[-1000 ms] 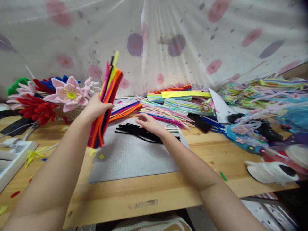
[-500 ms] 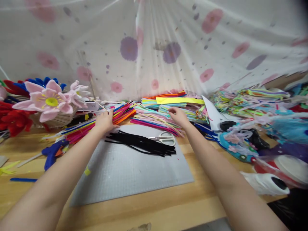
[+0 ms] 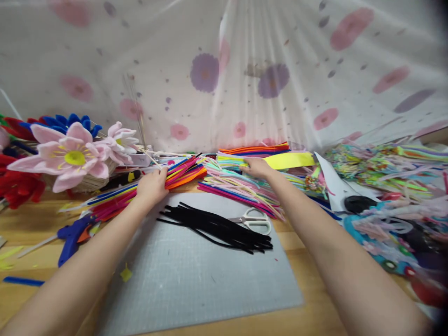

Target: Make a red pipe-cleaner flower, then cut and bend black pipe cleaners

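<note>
My left hand [image 3: 153,187] is closed around a bundle of pink, orange, yellow and blue pipe cleaners [image 3: 187,173], which sticks out on both sides of it. My right hand [image 3: 258,168] reaches over a pile of pastel pipe cleaners [image 3: 229,179], fingers curled down at its far side. What those fingertips grip, if anything, is hidden. Between my forearms, black pipe cleaners [image 3: 213,226] lie in a loose bunch on a grey cutting mat [image 3: 196,289]. White-handled scissors [image 3: 258,221] lie against the bunch's far right side, blades partly covered.
A blue glue gun [image 3: 74,238] lies left of my left forearm, below a pink fuzzy flower [image 3: 74,157]. Behind my right wrist is a yellow strip [image 3: 290,161]. White paper [image 3: 331,184] and more craft bundles [image 3: 374,163] crowd the right. A patterned sheet [image 3: 224,107] hangs behind.
The view has shifted, so the mat and black pipe cleaners appear lower. My right hand has moved left and farther over the pastel pile, its fingers curling down. My left hand stays at its bundle.
</note>
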`<action>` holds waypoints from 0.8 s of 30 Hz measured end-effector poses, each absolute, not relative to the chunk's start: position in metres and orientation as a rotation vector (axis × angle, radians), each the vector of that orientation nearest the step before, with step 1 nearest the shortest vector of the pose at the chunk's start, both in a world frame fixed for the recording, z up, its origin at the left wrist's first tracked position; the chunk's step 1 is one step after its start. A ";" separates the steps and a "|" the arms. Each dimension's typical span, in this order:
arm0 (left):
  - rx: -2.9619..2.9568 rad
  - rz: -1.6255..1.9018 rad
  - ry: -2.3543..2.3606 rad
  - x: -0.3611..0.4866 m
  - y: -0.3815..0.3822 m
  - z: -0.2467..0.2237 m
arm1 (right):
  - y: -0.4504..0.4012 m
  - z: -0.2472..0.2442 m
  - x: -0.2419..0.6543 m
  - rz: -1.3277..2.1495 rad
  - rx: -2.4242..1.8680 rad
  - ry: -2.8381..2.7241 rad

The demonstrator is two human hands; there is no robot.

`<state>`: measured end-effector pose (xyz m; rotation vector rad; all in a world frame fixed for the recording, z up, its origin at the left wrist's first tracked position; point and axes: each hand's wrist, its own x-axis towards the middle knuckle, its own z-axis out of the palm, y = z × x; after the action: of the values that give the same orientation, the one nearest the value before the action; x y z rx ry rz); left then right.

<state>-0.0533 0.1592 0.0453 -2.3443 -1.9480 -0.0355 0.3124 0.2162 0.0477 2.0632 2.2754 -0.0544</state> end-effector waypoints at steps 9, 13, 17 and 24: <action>-2.227 -0.210 -1.998 -0.049 0.150 0.071 | 0.220 0.056 0.330 0.011 2.054 2.356; -2.165 -0.321 -2.116 -0.047 0.147 0.078 | 0.238 0.056 0.335 -0.071 2.201 2.253; -2.137 -0.392 -2.177 -0.047 0.148 0.080 | 0.236 0.051 0.338 -0.202 2.171 2.198; -2.180 -0.370 -2.110 -0.042 0.150 0.066 | 0.253 0.050 0.343 0.172 2.368 2.202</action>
<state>-0.0420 0.1499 0.0658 -2.1803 -2.1099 -0.3696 0.3429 0.2527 0.0497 2.3685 2.2016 0.1723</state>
